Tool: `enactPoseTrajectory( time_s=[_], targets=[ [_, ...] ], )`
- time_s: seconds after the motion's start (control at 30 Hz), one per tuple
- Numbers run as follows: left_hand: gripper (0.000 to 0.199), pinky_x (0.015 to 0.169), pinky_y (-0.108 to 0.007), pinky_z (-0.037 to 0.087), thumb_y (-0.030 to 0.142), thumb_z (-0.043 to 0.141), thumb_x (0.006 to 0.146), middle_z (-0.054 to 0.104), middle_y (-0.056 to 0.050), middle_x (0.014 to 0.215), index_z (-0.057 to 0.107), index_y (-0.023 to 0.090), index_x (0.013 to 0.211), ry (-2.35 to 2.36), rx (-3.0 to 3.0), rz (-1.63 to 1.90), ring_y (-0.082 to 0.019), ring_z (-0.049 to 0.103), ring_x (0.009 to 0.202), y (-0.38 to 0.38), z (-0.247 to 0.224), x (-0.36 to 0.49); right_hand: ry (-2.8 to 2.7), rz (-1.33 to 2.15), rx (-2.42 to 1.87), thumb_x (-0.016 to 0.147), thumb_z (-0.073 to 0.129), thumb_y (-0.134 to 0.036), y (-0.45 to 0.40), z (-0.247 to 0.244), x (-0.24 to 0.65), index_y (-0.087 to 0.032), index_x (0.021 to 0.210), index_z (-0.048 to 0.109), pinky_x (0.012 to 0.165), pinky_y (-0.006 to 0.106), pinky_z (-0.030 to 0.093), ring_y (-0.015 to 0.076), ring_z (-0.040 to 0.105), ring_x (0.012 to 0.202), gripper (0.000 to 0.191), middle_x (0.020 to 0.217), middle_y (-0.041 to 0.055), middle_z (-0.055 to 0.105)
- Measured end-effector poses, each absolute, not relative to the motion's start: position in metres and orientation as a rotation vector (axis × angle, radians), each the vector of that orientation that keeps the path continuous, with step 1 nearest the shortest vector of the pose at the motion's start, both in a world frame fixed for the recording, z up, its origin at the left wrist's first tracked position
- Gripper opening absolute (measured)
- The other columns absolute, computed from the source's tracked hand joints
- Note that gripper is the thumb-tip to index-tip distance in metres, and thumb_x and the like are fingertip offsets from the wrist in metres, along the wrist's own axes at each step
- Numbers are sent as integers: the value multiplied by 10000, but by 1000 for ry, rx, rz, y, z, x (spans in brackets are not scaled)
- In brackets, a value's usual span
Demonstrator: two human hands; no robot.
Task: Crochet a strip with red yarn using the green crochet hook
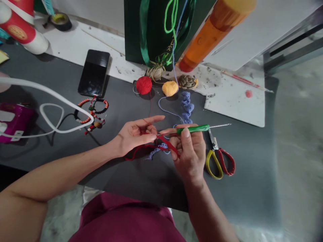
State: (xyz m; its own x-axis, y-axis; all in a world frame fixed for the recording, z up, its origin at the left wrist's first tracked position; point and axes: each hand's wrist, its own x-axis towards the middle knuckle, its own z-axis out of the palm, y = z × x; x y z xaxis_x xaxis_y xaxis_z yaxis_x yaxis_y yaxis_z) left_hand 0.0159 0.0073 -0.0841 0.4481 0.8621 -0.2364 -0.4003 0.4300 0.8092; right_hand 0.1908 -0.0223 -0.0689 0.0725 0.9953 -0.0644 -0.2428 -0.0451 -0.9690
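My right hand (189, 149) is closed round the green handle of a crochet hook (195, 128), one metal tip pointing right, the other end toward my left hand. My left hand (135, 137) pinches a narrow strip of red crochet (169, 146) between thumb and fingers, its index finger stretched out with red yarn over it. The strip's other end lies at my right fingers. From the red yarn ball (143, 85) a strand runs down to my left hand. Below the strip lies a piece of blue-purple crochet (161, 148), partly hidden.
Scissors (214, 148) lie right of my right hand. Behind are a yellow yarn ball (170, 88), a curly purple piece (187, 107), a black phone (94, 73), beaded bracelets (101, 106) and an orange bottle (207, 37). A white cable (50, 88) loops at left.
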Motion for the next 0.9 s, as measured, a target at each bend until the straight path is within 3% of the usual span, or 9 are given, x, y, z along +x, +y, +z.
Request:
enactPoseTrajectory(
  time_s=[0.43,0.6,0.73,0.83,0.9],
  targets=[
    [513,678,-260,435,253,846,767,601,21,769,757,221,1272,728,748,905,-83,488,679,8,-88,16,-1115,1173,-1106,1020,598,-416,-21,-72,193,-286,972,585,305,222,284,66,449,329,139,765,-20,780],
    [505,703,-265,444,257,853,762,617,12,783,764,216,1257,760,769,919,-93,517,719,8,-89,16,-1271,1022,-1125,1045,554,-349,-24,-72,196,-281,990,599,332,220,356,65,477,349,98,781,-24,781],
    [505,711,-261,456,224,859,752,635,12,790,766,200,1248,794,801,919,-93,538,728,9,-86,16,-1506,809,-1190,1024,580,-239,-27,-73,199,-258,1039,671,432,227,484,68,551,429,94,898,-4,795],
    [516,688,-253,462,204,868,743,648,17,782,764,197,1248,825,820,907,-90,549,711,9,-83,16,-1682,615,-1089,988,616,-152,-25,-76,198,-248,1071,710,650,290,630,143,743,691,158,975,30,805],
    [519,692,-250,471,203,879,735,657,20,773,768,200,1242,845,799,922,-91,561,712,8,-82,16,-1750,507,-1036,966,638,-111,-24,-77,196,-248,1095,727,751,326,660,183,790,845,208,978,42,814]
  ],
)
